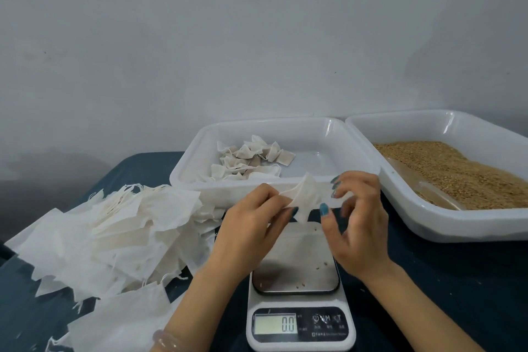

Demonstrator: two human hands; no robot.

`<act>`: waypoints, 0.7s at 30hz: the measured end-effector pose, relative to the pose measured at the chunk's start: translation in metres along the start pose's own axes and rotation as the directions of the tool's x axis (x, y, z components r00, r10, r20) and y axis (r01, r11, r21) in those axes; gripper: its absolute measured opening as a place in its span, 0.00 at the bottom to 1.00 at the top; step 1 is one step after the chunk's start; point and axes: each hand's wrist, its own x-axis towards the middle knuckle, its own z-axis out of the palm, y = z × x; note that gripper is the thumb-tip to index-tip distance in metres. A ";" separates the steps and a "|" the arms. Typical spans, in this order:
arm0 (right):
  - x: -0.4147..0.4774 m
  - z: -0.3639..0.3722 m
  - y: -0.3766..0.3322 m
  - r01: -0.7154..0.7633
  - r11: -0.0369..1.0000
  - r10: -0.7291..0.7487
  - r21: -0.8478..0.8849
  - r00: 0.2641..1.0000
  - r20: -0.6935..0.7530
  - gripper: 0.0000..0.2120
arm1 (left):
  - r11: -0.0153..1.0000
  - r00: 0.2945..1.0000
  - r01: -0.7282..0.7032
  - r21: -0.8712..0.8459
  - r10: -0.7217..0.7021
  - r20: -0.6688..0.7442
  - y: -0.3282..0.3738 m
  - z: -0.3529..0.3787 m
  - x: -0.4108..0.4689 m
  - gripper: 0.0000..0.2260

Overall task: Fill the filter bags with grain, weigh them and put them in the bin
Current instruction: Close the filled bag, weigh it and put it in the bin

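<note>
My left hand [251, 231] pinches an empty white filter bag [304, 197] above the scale. My right hand [354, 223] holds the bag's other side, fingers spread around its edge. Under them stands a white kitchen scale [300, 308]; its display reads 0.0 and a few loose grains lie on its steel plate. A white bin [337, 134] behind the hands holds several filled bags [251, 160]. At the right, a second white bin [428, 217] holds brown grain [457, 171] with a clear scoop [425, 186] lying in it.
A loose heap of empty filter bags [114, 231] covers the dark blue table [445, 288] at the left. A grey wall rises right behind the bins.
</note>
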 end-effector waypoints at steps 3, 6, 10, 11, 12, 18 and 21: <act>0.002 0.000 -0.005 0.214 0.973 -0.203 -0.082 0.972 0.121 0.18 | 0.997 0.998 -0.056 0.058 0.058 -0.022 0.001 -0.003 -0.001 0.12; 0.003 -0.001 -0.008 0.295 0.943 -0.258 -0.156 0.941 0.220 0.12 | 0.983 0.990 -0.129 0.132 0.135 -0.040 -0.002 -0.006 -0.001 0.13; 0.004 0.001 -0.008 0.354 0.905 -0.302 -0.238 0.926 0.226 0.11 | 0.946 0.972 -0.197 0.259 0.223 -0.073 -0.003 -0.008 0.000 0.14; 0.005 0.001 -0.008 0.370 0.894 -0.318 -0.251 0.921 0.225 0.11 | 0.938 0.968 -0.205 0.281 0.236 -0.081 -0.003 -0.007 0.000 0.14; 0.006 0.002 -0.008 0.388 0.883 -0.336 -0.264 0.915 0.222 0.10 | 0.930 0.965 -0.216 0.297 0.250 -0.082 -0.004 -0.006 -0.001 0.14; 0.008 -0.003 -0.006 0.485 0.809 -0.422 -0.333 0.873 0.247 0.04 | 0.896 0.978 -0.187 0.402 0.208 -0.009 -0.010 -0.006 0.000 0.15; 0.009 -0.005 -0.006 0.491 0.804 -0.414 -0.334 0.867 0.278 0.04 | 0.871 0.991 -0.136 0.472 0.128 0.048 -0.013 -0.008 0.001 0.18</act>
